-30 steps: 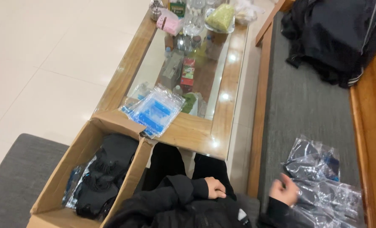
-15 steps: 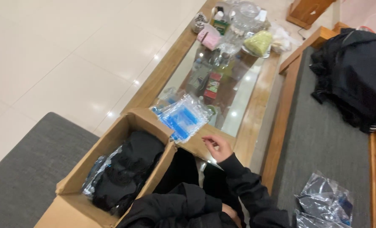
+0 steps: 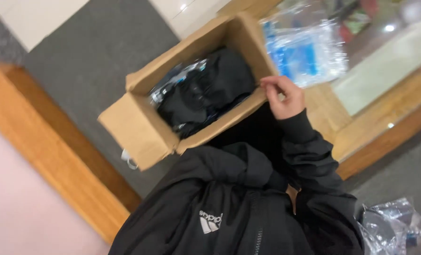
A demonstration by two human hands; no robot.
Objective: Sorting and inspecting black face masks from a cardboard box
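An open cardboard box [image 3: 139,127] sits on a grey cushion just ahead of my lap. It holds black garments, some wrapped in clear plastic [image 3: 205,89]. My right hand [image 3: 282,97] reaches out of a black sleeve. Its fingers pinch the box's near right rim, by the corner next to the table. My left hand is out of view. My black zipped jacket [image 3: 220,208] fills the bottom of the view.
A clear and blue plastic packet [image 3: 305,54] lies on the wooden, glass-topped table [image 3: 333,123] to the right of the box. Clear plastic bags [image 3: 390,226] lie on the grey seat at bottom right. A wooden frame [image 3: 45,141] borders the grey cushion [image 3: 78,71] on the left.
The view has swung down and left, closer to the box. My right hand left the bags on the seat, reached across, and now holds the box's rim.
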